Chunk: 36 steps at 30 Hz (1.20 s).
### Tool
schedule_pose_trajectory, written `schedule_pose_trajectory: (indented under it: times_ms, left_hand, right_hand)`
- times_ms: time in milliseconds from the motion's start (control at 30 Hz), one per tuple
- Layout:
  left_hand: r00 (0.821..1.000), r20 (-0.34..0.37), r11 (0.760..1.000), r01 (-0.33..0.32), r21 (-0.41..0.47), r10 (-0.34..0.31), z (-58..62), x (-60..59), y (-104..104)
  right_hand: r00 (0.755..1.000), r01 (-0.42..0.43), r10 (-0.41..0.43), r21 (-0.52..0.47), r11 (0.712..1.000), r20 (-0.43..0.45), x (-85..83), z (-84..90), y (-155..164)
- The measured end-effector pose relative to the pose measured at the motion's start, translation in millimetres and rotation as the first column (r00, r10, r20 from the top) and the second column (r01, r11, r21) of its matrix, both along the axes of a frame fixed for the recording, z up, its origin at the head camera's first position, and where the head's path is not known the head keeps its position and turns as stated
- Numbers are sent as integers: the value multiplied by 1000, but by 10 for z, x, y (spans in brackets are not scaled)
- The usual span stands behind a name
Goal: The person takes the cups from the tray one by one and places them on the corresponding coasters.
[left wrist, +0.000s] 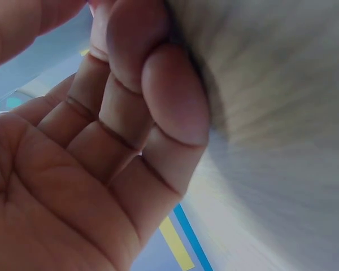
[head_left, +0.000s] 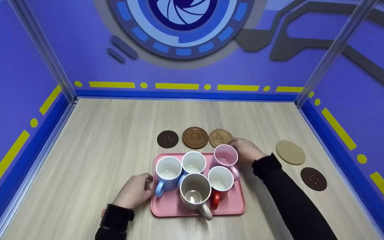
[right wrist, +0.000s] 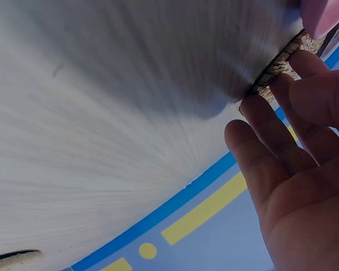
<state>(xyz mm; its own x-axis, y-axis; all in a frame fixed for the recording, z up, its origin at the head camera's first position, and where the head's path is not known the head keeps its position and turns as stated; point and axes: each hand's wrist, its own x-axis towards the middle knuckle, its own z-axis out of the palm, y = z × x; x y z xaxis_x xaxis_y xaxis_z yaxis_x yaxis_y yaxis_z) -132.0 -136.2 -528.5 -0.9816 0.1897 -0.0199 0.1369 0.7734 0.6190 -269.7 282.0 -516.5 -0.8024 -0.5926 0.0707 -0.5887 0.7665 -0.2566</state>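
My left hand point(head_left: 133, 191) is at the left edge of a pink tray point(head_left: 168, 207), its fingers curled and its thumb by the rim; a sliver of pink shows between thumb and fingers in the left wrist view. Behind the tray, my right hand point(head_left: 245, 150) touches the edge of a woven coaster point(head_left: 220, 136) with loosely bent fingers point(right wrist: 260, 118). That coaster lies at the right end of a row, beside a pink mug point(head_left: 224, 154) on the tray. The mug partly covers the right fingertips in the head view.
Also on the tray stand a blue mug point(head_left: 169, 181), a white-lined mug point(head_left: 194, 162), a red-handled mug point(head_left: 220, 180) and a taupe mug point(head_left: 195, 190). A brown ringed coaster point(head_left: 195, 138) and dark coaster point(head_left: 167, 139) lie left; a beige coaster point(head_left: 290, 152) and dark-brown coaster point(head_left: 313, 179) lie right.
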Motion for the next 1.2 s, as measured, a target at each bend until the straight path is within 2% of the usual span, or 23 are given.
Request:
schedule_pose_trajectory:
  times_ms: [567, 700, 833, 1000, 1100, 1200]
  left_hand:
    - [1000, -2, 1000, -6, -4, 6, -5, -3, 7]
    - [1000, -2, 1000, -5, -2, 5, -4, 0, 10]
    - [1000, 5, 1000, -6, -5, 6, 3, -3, 11]
    - [1000, -1, 1000, 4, -22, -4, 8, -13, 6]
    - [1000, 5, 1000, 7, -28, -7, 8, -16, 7]
    - [1000, 12, 1000, 8, -22, -7, 8, -11, 7]
  right_hand:
    - [1000, 25, -25, -22, 999, 9, 2, -22, 9]
    - [998, 56, -55, -59, 997, 16, 13, -55, 34]
    - [993, 113, -109, -136, 984, 33, 23, -52, 77]
    - [963, 270, -268, -165, 949, 37, 45, 9, 243]
    - [933, 358, -360, -147, 922, 19, 58, 24, 430]
    - [894, 446, -446, -137, 884, 36, 85, 34, 658]
